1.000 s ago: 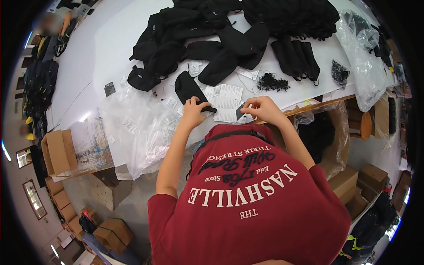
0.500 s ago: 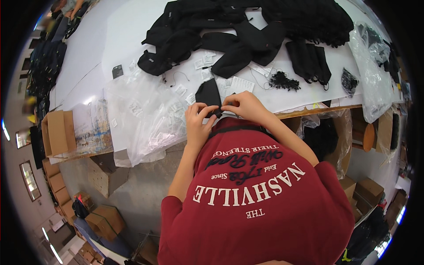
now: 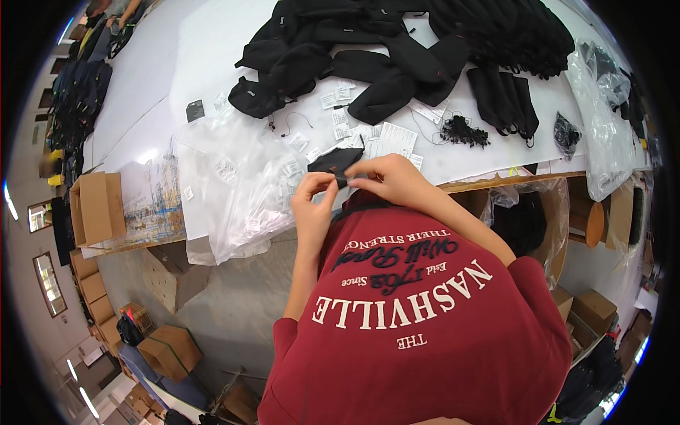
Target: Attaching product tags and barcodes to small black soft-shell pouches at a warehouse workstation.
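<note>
A small black fabric pouch (image 3: 334, 159) lies at the near edge of the table, just beyond my hands. My left hand (image 3: 314, 191) pinches its near end between thumb and fingers. From the right, my right hand (image 3: 382, 174) closes its fingertips on the same end, close to the left ones. The pinched fabric is mostly hidden by my fingers. White printed labels (image 3: 341, 131) and a printed sheet (image 3: 397, 139) lie beyond the pouch. Farther off are black fabric pieces (image 3: 382, 99) like the one I hold, spread over one another.
Clear plastic bags (image 3: 237, 180) spread over the table at left, near a dark square tag (image 3: 195, 110). Thin black cords (image 3: 464, 132) lie bunched at right, beside a small bag (image 3: 567, 134). A cardboard box (image 3: 98, 205) stands at the left table end. Another person's arm (image 3: 129, 13) shows far left.
The pouch's far part has tipped from upright to lying lower and slanting right. My fingertips have drawn closer together on its near end. The view has shifted slightly.
</note>
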Available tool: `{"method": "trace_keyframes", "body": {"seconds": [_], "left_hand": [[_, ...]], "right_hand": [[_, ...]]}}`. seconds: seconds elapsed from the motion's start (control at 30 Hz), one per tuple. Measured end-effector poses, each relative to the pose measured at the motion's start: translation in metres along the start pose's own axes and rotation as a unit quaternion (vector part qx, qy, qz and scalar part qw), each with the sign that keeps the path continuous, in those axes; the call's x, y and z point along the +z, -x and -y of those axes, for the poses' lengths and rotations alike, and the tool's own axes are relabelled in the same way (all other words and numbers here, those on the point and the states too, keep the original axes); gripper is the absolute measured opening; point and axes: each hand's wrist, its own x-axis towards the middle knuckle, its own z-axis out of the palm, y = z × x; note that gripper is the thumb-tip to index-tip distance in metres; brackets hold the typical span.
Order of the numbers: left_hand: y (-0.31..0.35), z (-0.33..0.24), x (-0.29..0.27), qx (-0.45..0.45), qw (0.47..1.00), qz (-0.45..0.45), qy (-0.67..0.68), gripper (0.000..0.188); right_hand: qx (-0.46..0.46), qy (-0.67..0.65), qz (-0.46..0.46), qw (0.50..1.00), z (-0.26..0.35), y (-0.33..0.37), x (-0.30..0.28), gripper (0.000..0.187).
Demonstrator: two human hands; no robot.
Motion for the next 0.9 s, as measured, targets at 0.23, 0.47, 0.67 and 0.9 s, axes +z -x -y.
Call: {"method": "trace_keyframes", "body": {"seconds": [0.23, 0.47, 0.67, 0.9], "left_hand": [[0.001, -0.050, -0.005, -0.043, 0.989, 0.025, 0.136, 0.008], [0.008, -0.059, 0.010, -0.060, 0.983, 0.096, 0.142, 0.009], [0.005, -0.062, 0.013, -0.049, 0.977, 0.153, 0.140, 0.010], [0.006, -0.058, 0.017, -0.070, 0.964, 0.197, 0.164, 0.009]], "right_hand": [[0.151, -0.451, -0.035, 0.879, 0.022, 0.014, -0.042, 0.009], [0.128, -0.494, -0.016, 0.860, 0.040, 0.015, -0.045, 0.013], [0.127, -0.488, 0.011, 0.864, 0.046, 0.019, -0.043, 0.013], [0.119, -0.467, 0.031, 0.876, 0.048, 0.020, -0.039, 0.012]]}}
